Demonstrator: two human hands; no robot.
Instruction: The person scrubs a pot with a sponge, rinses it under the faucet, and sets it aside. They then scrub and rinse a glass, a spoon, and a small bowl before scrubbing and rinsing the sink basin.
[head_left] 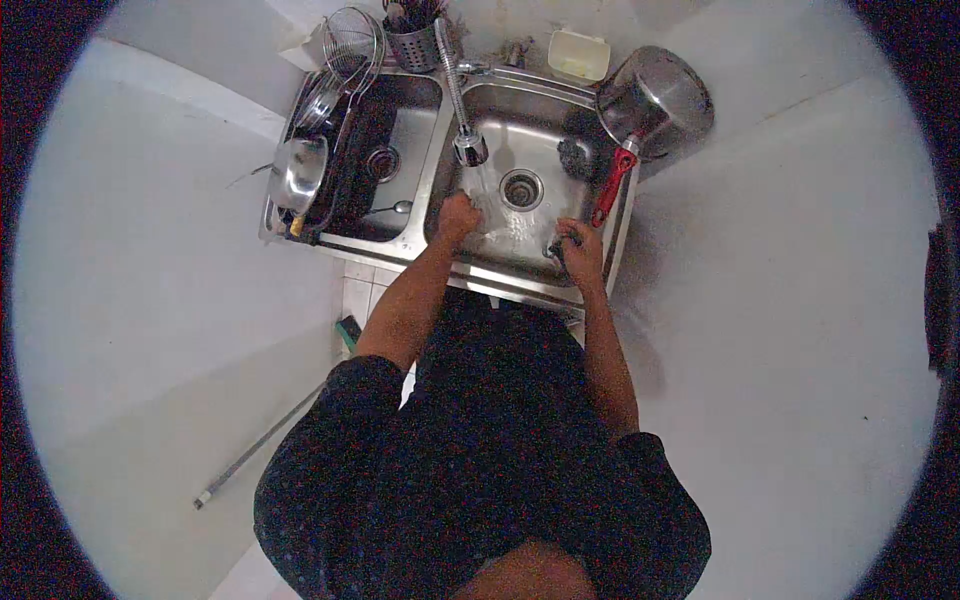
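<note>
My left hand (459,218) is closed at the left side of the right sink basin (540,140), beside the water running from the faucet head (470,150). Whatever it may hold is hidden. Near the basin's front right corner, my right hand (582,250) has its fingers curled around a small dark item (556,248), too small to make out. The drain (521,189) lies between and beyond the two hands. A dark scrubber (573,157) rests at the back right of the same basin.
A pot (655,100) and a red handle (614,188) are at the right edge. The left basin (405,130) holds a spoon (402,207); a metal bowl (299,172) and strainers (352,42) stand left. Behind are a utensil holder (414,50) and a pale container (578,56).
</note>
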